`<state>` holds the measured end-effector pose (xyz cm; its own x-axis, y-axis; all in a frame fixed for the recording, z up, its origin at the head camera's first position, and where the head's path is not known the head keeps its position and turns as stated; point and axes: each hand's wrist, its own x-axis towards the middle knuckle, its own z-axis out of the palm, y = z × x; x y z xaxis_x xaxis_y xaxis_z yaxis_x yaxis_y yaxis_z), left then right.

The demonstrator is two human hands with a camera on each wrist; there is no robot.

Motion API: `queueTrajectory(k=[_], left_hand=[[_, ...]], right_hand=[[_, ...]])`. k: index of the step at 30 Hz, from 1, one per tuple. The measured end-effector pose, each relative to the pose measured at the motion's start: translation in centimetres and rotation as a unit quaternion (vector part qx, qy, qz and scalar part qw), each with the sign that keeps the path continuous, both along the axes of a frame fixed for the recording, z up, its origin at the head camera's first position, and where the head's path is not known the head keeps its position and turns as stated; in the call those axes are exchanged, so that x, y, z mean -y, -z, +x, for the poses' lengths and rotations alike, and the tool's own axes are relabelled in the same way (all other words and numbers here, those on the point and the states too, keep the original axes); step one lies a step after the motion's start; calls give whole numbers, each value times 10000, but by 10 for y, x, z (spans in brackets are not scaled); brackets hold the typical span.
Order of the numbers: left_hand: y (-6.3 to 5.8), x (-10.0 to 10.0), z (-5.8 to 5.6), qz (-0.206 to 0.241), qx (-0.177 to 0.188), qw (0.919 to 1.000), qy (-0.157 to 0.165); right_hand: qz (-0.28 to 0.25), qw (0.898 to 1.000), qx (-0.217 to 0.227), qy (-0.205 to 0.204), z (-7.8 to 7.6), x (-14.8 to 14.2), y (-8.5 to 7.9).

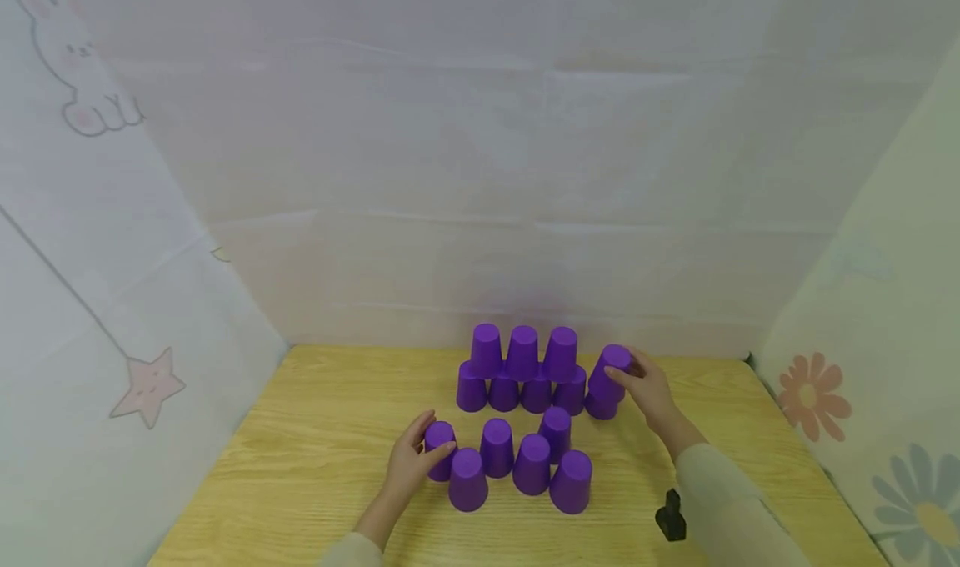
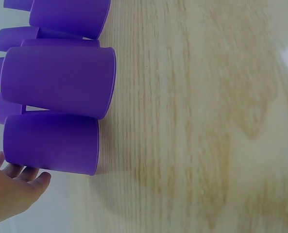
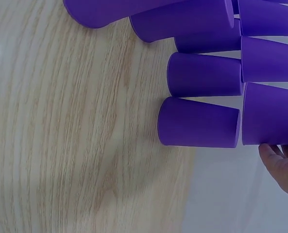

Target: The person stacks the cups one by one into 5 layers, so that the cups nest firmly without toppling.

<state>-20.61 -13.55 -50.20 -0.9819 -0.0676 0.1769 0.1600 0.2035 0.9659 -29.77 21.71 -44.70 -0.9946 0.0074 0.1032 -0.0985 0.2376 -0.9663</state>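
My right hand (image 1: pixel 648 388) holds an upside-down purple cup (image 1: pixel 611 367) between thumb and fingers, right over the rightmost cup (image 1: pixel 602 406) of the back row. In the right wrist view the held cup (image 3: pixel 270 114) lines up with the base cup (image 3: pixel 199 121), and fingertips (image 3: pixel 270 153) press its side. My left hand (image 1: pixel 411 460) curls thumb and fingers around the leftmost purple cup (image 1: pixel 439 439) of the front group. From the left wrist that cup (image 2: pixel 51 143) stands on the table, fingers at its side.
Behind, three purple cups (image 1: pixel 523 353) sit upside down on a row of several more (image 1: pixel 503 392). More loose cups (image 1: pixel 532 465) stand in front on the wooden table (image 1: pixel 315 434). A small black object (image 1: pixel 671 517) lies by the right sleeve. White cloth walls (image 1: pixel 480 175) enclose the table.
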Motion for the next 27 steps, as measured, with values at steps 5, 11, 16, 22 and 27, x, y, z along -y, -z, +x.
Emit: queueTrajectory(k=[5,11,16,22,27], left_hand=[[15,1,-5,-45,-70,9999,-141],[25,0,-7,57,-70,9996,-254],[30,0,-8,112,-37,9994,-327],[35,0,-11,33,-47,9993,-372],[38,0,-10,-81,-65,9992,-388]], right_hand=[[-63,9999,-3,87,-7,4,2],[-15,9997,-213,69,-13,5,5],[-44,9990,-452,50,-16,6,5],[5,9998,13,215,-21,10,-1],[28,9996,170,210,-24,13,-5]])
